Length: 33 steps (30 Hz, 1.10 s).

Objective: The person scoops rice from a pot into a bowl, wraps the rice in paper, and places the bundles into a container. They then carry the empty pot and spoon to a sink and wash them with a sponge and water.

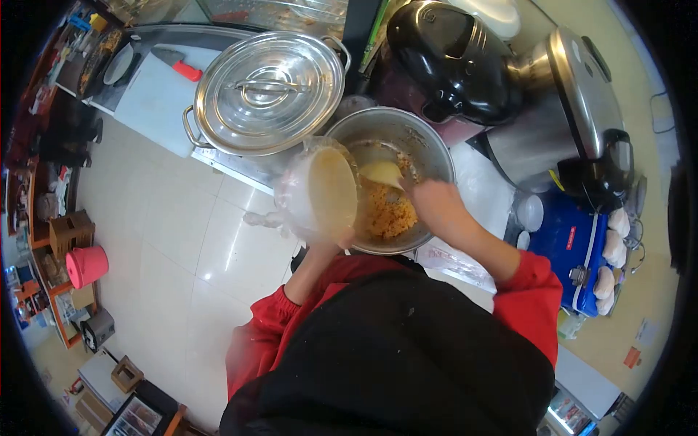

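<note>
The left hand (340, 240) holds a clear plastic tub lined with a thin clear bag (320, 192), tipped on its side so its mouth faces the round steel mixing bowl of orange-yellow fried rice (429, 149); the fingers wrap under the tub's lower rim, closed on it, though the tub hides most of them. The right hand (435, 206) is inside the bowl, fingers closed round the handle of a pale yellow plastic scoop (383, 173), which sits above the rice next to the tub's mouth. The bowl stands at the near edge of the desk (472, 189), between the lidded pot and the cookers.

I judge the tub light and somewhat flexible, the bag film slippery and liable to slip off the rim, so a hold at the rim that pins the film suits it; the rice is loose and will spill if the tub tilts further; the scoop looks stiff and light.

Count: one tub, one scoop, one bowl; one large steel stockpot with lid (269, 93) at the far left of the desk; two cookers, a black one (454, 62) and a silver one (574, 102), along the far edge; one blue cool box (571, 243) at the right.
</note>
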Tool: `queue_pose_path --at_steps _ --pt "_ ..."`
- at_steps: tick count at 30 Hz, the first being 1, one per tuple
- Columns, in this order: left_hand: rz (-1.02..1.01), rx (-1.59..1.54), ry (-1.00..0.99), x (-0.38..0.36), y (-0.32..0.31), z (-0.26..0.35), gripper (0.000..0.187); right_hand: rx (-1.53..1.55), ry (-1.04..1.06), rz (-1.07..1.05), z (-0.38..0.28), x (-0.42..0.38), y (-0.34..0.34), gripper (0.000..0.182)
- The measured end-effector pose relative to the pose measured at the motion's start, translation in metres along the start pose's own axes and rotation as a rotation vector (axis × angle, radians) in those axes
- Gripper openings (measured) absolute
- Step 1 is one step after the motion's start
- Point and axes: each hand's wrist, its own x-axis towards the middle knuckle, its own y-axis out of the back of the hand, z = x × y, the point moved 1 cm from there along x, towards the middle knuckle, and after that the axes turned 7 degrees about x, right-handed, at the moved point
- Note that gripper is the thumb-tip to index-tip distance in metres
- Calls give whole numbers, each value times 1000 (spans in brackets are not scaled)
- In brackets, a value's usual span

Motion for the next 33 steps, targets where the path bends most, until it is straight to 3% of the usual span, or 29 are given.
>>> queue_pose_path --at_steps 3,6,9,12,13,15,17,20,23,26,29,32,33 --pt "7 12 -12 1 1 -3 96 -31 -2 -360 -7 -30 52 18" --pt "9 24 -24 1 3 -5 95 75 26 -44 -6 -10 58 19" --pt "5 34 -33 1 6 -5 95 -84 14 -12 -7 31 4 28" --pt "4 31 -30 0 12 -5 95 45 68 -59 -15 -10 9 26" --pt "1 33 -30 -1 13 -6 94 67 61 -214 -16 -25 27 25" --pt "-2 38 -33 -3 15 -7 94 69 63 -257 -14 -29 44 24" --pt "2 43 -43 -1 15 -7 94 149 27 -162 -15 -14 52 23" --pt "14 58 -53 2 15 -6 94 31 97 -33 -22 37 5 21" --pt "6 41 -63 4 18 -9 94 139 264 -102 -27 15 -22 19" --pt "-72 -45 -64 -3 24 -29 93 79 236 -272 -25 -24 32 16" --pt "-51 76 -56 5 19 -9 95 -29 154 -56 -13 3 56 14" --pt "-70 29 -42 6 19 13 99 -244 13 200 12 46 5 19" --pt "-77 -1 -29 8 19 19 100 -236 -50 174 13 37 -6 18"
